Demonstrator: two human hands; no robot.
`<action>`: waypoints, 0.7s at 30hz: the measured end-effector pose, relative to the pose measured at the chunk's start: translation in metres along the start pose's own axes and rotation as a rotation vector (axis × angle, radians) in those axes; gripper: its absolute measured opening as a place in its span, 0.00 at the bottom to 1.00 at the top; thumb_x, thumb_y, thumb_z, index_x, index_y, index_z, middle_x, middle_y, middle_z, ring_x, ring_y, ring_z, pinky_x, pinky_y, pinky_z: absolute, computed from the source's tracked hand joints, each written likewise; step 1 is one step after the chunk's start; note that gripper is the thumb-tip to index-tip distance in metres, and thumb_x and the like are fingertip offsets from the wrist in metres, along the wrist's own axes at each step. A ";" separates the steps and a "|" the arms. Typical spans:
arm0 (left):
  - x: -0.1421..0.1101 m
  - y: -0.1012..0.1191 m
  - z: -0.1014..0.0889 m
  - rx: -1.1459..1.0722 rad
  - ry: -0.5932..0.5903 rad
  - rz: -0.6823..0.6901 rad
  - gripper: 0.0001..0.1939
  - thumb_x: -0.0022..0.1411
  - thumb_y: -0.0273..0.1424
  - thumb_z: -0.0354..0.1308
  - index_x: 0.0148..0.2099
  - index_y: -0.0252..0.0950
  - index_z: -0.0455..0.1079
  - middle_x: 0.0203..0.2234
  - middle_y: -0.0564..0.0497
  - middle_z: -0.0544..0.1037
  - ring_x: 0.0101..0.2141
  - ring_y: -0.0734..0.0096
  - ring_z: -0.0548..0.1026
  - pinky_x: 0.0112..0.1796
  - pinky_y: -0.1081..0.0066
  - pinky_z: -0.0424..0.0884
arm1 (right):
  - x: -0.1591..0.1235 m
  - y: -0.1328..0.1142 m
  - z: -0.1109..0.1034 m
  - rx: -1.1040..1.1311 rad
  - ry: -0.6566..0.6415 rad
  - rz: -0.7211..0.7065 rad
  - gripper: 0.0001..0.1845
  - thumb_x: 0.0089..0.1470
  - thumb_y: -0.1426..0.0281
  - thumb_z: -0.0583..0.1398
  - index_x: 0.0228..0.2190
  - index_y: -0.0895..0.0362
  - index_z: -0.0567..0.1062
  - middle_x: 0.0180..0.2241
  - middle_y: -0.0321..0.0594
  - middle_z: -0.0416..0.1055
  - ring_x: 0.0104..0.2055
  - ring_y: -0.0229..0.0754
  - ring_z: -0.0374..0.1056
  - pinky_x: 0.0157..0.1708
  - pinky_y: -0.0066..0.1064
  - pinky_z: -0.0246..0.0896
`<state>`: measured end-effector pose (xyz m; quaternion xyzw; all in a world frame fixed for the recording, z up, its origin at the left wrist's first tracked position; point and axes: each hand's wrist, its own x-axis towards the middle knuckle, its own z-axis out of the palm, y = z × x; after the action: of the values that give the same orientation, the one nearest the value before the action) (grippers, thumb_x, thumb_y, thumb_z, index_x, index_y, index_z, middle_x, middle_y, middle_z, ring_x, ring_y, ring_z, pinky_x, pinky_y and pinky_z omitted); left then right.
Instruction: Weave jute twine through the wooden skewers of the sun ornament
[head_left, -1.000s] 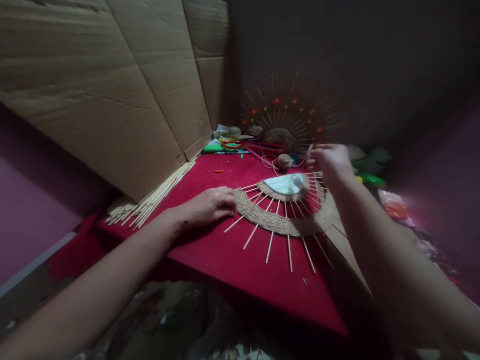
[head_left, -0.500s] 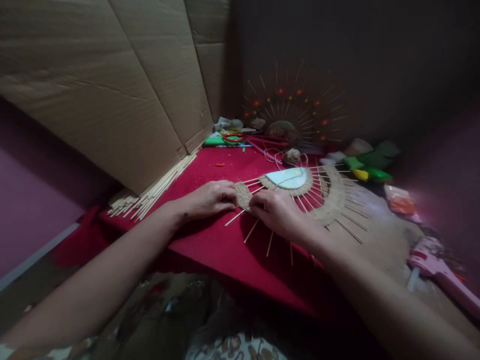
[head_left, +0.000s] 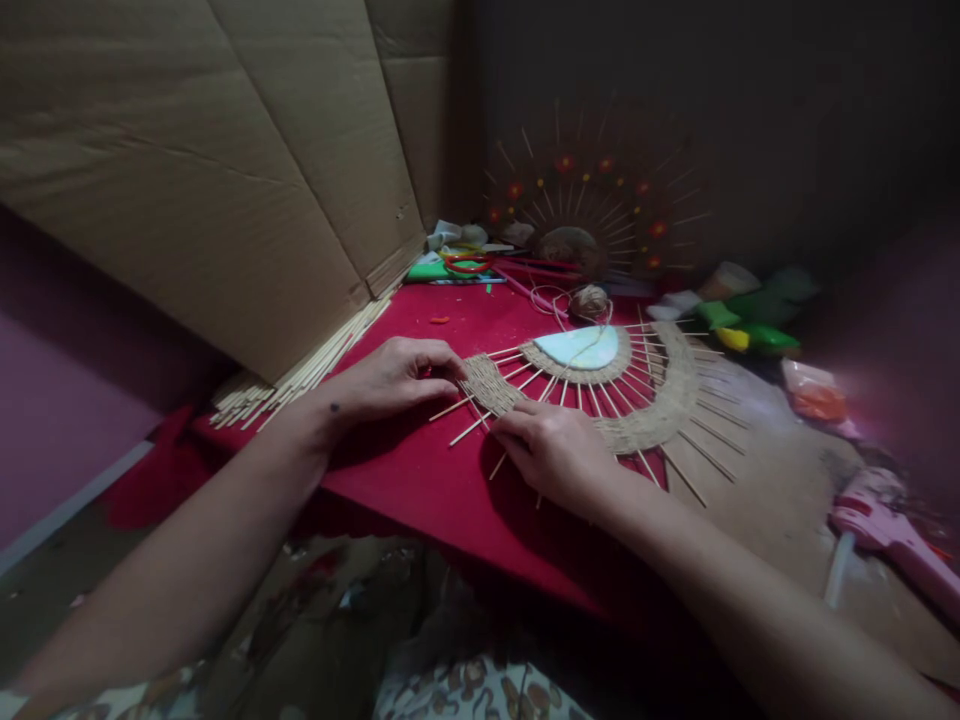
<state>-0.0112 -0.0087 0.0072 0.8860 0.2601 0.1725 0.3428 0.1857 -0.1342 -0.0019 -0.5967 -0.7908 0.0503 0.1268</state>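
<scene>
A half-round woven piece (head_left: 652, 405) of jute cord on wooden skewers lies on the red cloth (head_left: 420, 470), with a pale blue half-disc (head_left: 577, 345) at its centre. My left hand (head_left: 394, 375) rests at its left end, fingers curled on the weave. Just below, my right hand (head_left: 551, 450) presses its curled fingers down on the lower left part of the band and the skewers there. A jute ball (head_left: 590, 301) sits behind the piece, its cord running to the weave.
A large cardboard sheet (head_left: 225, 170) leans at the left with a bundle of skewers (head_left: 300, 375) along its base. A finished beaded sunburst (head_left: 592, 215) stands at the back. Scissors (head_left: 469, 265), green items (head_left: 742, 325) and a pink glue gun (head_left: 892, 535) lie around.
My right hand came from the far right edge of the weave to its lower left part. The piece has turned a little, its left end nearer me. My left hand stayed at the left end.
</scene>
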 end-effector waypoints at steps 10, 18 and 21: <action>-0.011 0.004 0.014 0.298 -0.035 0.125 0.08 0.62 0.30 0.53 0.43 0.35 0.71 0.34 0.51 0.76 0.33 0.73 0.72 0.35 0.74 0.66 | -0.003 -0.007 -0.001 0.002 0.030 -0.029 0.14 0.59 0.68 0.53 0.32 0.54 0.80 0.31 0.40 0.75 0.29 0.39 0.66 0.26 0.33 0.48; -0.015 0.022 0.028 0.777 -0.061 -0.017 0.11 0.64 0.28 0.47 0.44 0.34 0.70 0.39 0.44 0.75 0.38 0.61 0.75 0.36 0.65 0.70 | -0.004 -0.015 -0.006 0.021 -0.005 0.018 0.14 0.59 0.71 0.54 0.33 0.56 0.80 0.33 0.40 0.76 0.32 0.40 0.69 0.30 0.32 0.53; -0.016 0.030 0.032 0.881 -0.064 -0.045 0.12 0.65 0.27 0.45 0.43 0.33 0.69 0.37 0.43 0.75 0.36 0.58 0.75 0.33 0.63 0.69 | -0.003 -0.017 -0.009 0.078 -0.009 0.042 0.12 0.57 0.71 0.55 0.32 0.56 0.80 0.32 0.41 0.76 0.33 0.39 0.69 0.31 0.31 0.54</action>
<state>0.0018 -0.0534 0.0036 0.9466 0.3174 0.0101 -0.0562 0.1727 -0.1428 0.0099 -0.6076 -0.7761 0.0865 0.1450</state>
